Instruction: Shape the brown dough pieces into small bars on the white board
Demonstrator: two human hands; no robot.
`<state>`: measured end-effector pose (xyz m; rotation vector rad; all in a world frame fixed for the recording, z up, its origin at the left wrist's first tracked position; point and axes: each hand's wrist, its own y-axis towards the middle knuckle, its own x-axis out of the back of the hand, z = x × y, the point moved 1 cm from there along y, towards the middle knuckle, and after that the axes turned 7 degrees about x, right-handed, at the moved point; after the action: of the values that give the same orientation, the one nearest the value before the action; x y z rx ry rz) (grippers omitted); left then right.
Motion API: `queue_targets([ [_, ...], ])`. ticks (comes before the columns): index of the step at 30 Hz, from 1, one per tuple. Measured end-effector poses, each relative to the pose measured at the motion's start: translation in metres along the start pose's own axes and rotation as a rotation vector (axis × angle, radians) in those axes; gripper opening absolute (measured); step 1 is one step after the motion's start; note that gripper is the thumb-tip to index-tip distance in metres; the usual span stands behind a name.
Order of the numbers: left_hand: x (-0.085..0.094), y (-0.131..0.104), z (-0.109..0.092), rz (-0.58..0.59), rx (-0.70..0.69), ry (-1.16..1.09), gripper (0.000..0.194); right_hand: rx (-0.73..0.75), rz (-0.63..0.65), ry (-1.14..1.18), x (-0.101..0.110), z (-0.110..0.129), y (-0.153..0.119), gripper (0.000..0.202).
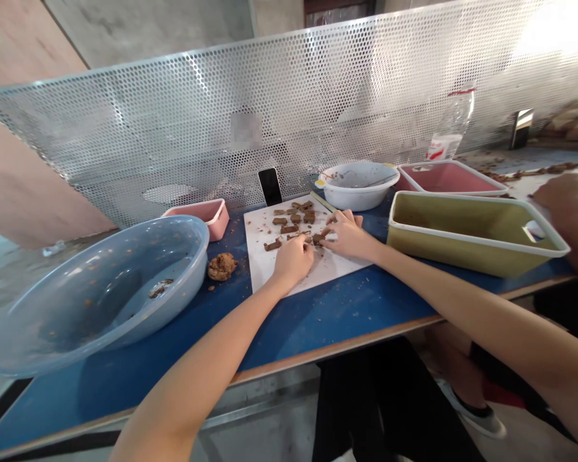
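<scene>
On a white board (pixel 264 276) lie several small brown clay pieces (pixel 295 219), roughly block-shaped, with crumbs around them. My left hand (pixel 293 262) rests low over the board's front part. Its fingers are curled closed, and what they hold is hidden behind the hand. Coming from the right, my right hand (pixel 347 236) has its fingertips bent around a small clay lump (pixel 318 239) between the two hands. A thin pale stick (pixel 322 201) lies at the board's back edge. Left of the board sits a larger rough clay lump (pixel 222 266) on the blue table (pixel 313 327).
A large blue basin (pixel 101 289) and a small pink bin (pixel 216 221) stand left. Behind are a phone (pixel 270 186) and a white basin (pixel 359 186). An olive bin (pixel 472 240), a pink bin (pixel 453 178), a bottle (pixel 451 125) and another person's hand (pixel 571 212) are right. Perforated metal (pixel 197 128) borders the back.
</scene>
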<state>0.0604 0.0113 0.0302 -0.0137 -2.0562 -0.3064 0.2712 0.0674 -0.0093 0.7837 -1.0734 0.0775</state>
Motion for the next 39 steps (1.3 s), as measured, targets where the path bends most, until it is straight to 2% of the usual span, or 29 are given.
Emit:
queue_targets([
  [13,-0.001,0.001,0.000,0.012,-0.007,0.004,0.036,0.009,-0.011,-0.067,0.009,-0.005,-0.002,0.022],
  [23,-0.004,0.009,0.007,0.085,-0.006,0.016,0.045,0.093,0.036,-0.074,0.022,-0.002,-0.001,0.031],
  [34,-0.001,0.012,0.004,0.178,0.026,0.060,0.052,0.136,0.067,-0.124,0.023,0.006,-0.004,0.032],
  [39,-0.002,0.013,0.006,0.176,0.016,0.064,0.053,0.143,0.063,-0.139,0.024,0.007,-0.004,0.029],
])
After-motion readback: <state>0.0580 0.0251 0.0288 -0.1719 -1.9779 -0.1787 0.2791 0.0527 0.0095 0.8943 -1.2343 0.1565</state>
